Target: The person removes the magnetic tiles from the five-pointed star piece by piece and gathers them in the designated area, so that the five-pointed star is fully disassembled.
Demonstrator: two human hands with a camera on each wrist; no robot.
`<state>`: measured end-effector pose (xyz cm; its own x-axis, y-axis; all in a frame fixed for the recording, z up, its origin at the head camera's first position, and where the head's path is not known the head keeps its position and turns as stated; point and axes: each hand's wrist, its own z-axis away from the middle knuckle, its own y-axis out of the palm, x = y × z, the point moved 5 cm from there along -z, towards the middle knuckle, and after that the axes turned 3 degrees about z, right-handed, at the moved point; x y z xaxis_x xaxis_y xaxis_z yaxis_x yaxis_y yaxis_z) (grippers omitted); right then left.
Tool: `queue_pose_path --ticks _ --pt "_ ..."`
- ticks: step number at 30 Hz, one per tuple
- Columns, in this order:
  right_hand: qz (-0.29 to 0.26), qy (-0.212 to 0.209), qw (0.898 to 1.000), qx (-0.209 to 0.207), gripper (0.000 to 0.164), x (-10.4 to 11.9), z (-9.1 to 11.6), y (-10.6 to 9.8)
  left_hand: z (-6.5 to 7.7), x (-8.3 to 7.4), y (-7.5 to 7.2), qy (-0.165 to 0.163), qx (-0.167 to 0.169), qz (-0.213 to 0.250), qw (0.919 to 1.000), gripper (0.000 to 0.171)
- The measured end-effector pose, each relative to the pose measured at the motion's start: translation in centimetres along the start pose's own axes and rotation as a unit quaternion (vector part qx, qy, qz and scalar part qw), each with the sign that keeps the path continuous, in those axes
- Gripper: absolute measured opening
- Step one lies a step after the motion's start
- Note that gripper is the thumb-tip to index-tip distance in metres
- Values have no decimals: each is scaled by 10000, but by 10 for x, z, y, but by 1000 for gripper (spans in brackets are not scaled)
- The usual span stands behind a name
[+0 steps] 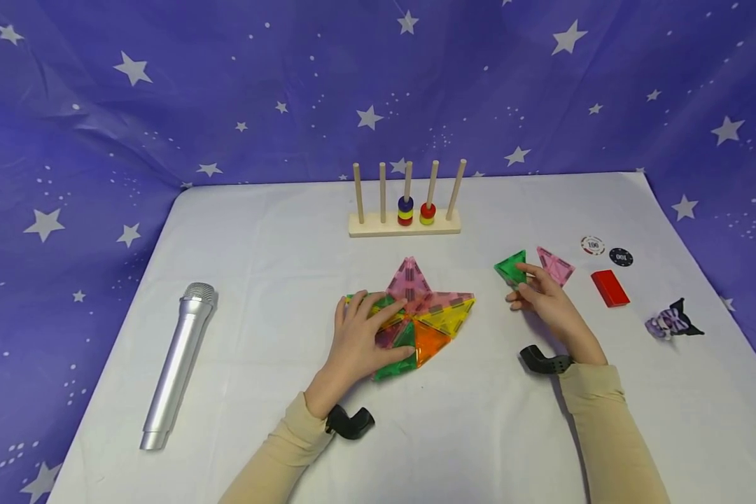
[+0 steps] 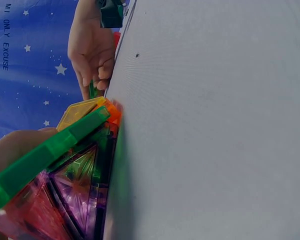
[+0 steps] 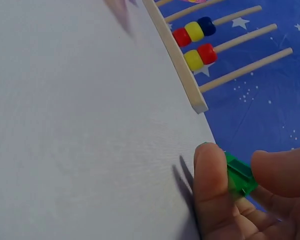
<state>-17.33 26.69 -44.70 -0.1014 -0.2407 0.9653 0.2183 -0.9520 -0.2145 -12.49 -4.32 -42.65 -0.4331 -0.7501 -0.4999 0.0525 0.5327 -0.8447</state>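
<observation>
A star-like cluster of translucent magnetic tiles (image 1: 431, 341) in pink, yellow, orange, green and purple lies on the white table. My left hand (image 1: 357, 337) rests over its left part with fingers spread, covering some of the tiles. Close up in the left wrist view, a green tile (image 2: 65, 150) slants in front of the thumb. To the right of the cluster, my right hand (image 1: 551, 304) pinches a green triangular magnetic tile (image 1: 510, 267) between thumb and fingers, as the right wrist view shows too. Just beyond those fingers is a pink triangular tile (image 1: 556, 267).
A wooden peg rack (image 1: 404, 224) with colored beads stands at the back. On the left lies a silver microphone (image 1: 179, 364). To the right are a white chip (image 1: 593, 245), a black chip (image 1: 620, 257), a red block (image 1: 610, 288) and a small purple-black figure (image 1: 670, 322).
</observation>
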Motion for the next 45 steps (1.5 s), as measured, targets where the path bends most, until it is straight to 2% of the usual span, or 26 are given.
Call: queue_pose_path --ticks 5,10,12,14,16,19,23,25,27,29,32,38,45 --pt "131 -124 9996 -224 46 -2 0 -3 0 0 -1 40 -45 80 9999 71" --pt "585 98 9966 -575 45 2 3 -5 0 -1 -2 50 -68 121 9999 70" --pt "833 113 9945 -627 45 12 6 -2 0 -1 -2 39 -56 125 9999 70" --pt "1229 -178 9907 -549 41 30 10 7 0 0 -2 21 -52 126 9999 70" --pt "1590 -594 9852 -225 37 49 14 21 0 0 -2 20 -63 122 9999 70" --pt "2041 -1190 9693 690 37 66 21 48 0 0 -2 19 -69 134 9999 70" --pt "2258 -1354 9428 2043 43 63 28 83 0 0 -3 22 -57 131 9999 70" --pt "2319 -1334 9315 2463 46 62 31 100 0 0 -3 21 -59 117 9999 71" --pt "2403 -1367 9230 2678 48 61 34 113 0 0 -4 21 -59 92 9999 71" --pt "2545 -1415 9178 2700 50 60 35 123 0 0 -3 26 -52 74 10000 71" --pt "2815 -1511 9135 2519 54 58 35 131 0 0 -2 24 -30 67 10000 71" --pt "3272 -1581 9056 2190 57 55 34 136 0 -1 -2 50 -24 84 9999 70" --pt "3441 -1702 9005 2045 58 56 32 140 0 -1 -3 76 -40 122 9999 70"
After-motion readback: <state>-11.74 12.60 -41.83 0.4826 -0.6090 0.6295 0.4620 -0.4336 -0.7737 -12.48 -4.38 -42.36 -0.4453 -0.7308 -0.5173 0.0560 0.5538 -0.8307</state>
